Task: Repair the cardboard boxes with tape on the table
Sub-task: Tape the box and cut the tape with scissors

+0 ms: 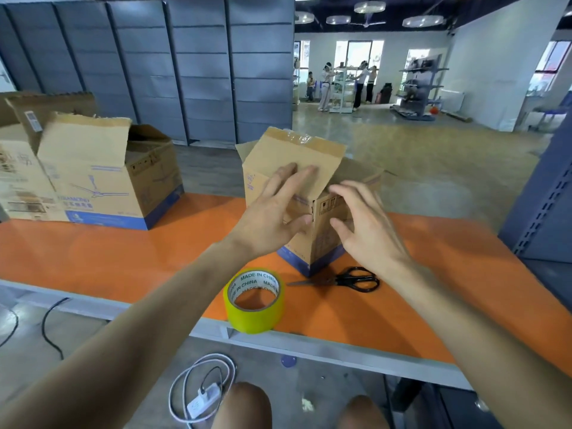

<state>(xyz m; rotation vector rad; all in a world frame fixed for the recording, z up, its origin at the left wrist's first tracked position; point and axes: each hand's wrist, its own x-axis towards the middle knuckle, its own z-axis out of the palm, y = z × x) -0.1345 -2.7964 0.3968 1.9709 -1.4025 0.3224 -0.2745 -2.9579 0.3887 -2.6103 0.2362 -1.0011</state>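
Handling: big open box (102, 187) far left and small box (325, 243) mid-table, both judged light and empty; walls stiff, flaps floppy.
Left hand (272, 212): fingers straight, flat on small box's left wall.
Grip: steady both walls beside the near corner.
Right hand (365, 227): fingers spread, grips nothing; contact unclear.
Tools: tape roll (254, 300), then scissors (349, 278), just before small box.
Surface: orange table (123, 258), smooth; sliding likely.
Room: grey lockers (154, 66) behind, people (343, 83) far right.

small brown cardboard box (325, 239): front faces partly behind left hand (269, 218) and right hand (365, 230), inside hidden. large printed cardboard carton (21, 187) clipped by left edge.
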